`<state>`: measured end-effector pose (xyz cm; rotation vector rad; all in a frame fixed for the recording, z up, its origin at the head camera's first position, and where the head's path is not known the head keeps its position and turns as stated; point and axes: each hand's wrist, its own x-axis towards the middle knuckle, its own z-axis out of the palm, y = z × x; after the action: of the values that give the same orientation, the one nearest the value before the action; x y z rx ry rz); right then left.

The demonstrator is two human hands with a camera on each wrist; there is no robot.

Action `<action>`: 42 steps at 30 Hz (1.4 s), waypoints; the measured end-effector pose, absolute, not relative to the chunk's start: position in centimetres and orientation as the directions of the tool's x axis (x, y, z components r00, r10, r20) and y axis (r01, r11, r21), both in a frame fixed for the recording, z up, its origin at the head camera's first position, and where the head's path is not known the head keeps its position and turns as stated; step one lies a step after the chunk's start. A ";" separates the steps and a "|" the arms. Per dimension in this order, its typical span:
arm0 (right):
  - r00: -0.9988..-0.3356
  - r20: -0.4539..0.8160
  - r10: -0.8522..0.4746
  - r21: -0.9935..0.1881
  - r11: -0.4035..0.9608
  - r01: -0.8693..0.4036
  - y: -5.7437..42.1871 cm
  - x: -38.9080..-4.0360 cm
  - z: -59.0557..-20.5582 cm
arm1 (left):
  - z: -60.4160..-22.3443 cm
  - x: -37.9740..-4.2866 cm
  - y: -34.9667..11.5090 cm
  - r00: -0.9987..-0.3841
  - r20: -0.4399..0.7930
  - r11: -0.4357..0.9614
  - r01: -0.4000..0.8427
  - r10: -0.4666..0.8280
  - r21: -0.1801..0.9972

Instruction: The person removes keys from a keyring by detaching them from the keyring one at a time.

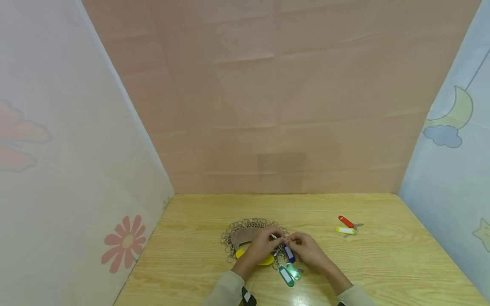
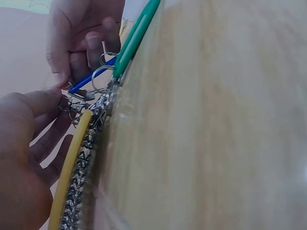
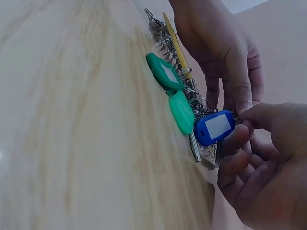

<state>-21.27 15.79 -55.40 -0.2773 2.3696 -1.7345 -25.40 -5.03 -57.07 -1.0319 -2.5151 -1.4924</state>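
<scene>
A bunch of many small metal rings (image 1: 228, 234) fans around a grey-brown curved piece (image 1: 242, 236) with a yellow curved edge (image 1: 266, 259), flat on the table. Over its right end, my left hand (image 1: 263, 245) pinches one of the metal rings between thumb and fingertip. My right hand (image 1: 309, 253) meets it there, pinching the ring end of a blue key tag (image 3: 217, 127) with a white label. The fingertips of both hands nearly touch. Below hang a dark green key tag (image 3: 164, 72) and a light green key tag (image 3: 181, 112), attached near the rings.
Farther back on the right lie a red key tag (image 1: 346, 221) and a yellow key tag (image 1: 345, 230) with keys (image 1: 357, 225). The wood-grain table (image 1: 183, 263) is bounded by a brownish back wall (image 1: 229, 148) and pale printed side panels (image 1: 76, 178).
</scene>
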 end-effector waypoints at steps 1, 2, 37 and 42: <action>-0.963 -0.043 -0.265 -0.955 0.295 -0.039 15.7 -21.2 -55.4 | -57.1 -25.5 -5.1 -0.775 0.356 0.306 0.560 0.522 0.770; -0.963 -0.044 -0.267 -0.955 0.294 -0.038 15.7 -21.2 -55.4 | -57.1 -25.5 -5.1 -0.771 0.362 0.296 0.564 0.525 0.771; -0.976 0.062 -0.208 -0.890 0.431 -0.148 15.7 -21.5 -55.9 | -56.9 -25.2 -4.9 -0.806 0.293 0.299 0.489 0.515 0.819; -0.977 0.079 -0.200 -0.853 0.493 -0.170 15.7 -21.5 -55.8 | -56.9 -25.2 -4.8 -0.810 0.275 0.293 0.470 0.518 0.833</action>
<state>-21.49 15.75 -55.83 -0.3326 2.6878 -1.5310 -25.19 -4.85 -56.92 -0.9810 -2.5632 -1.6238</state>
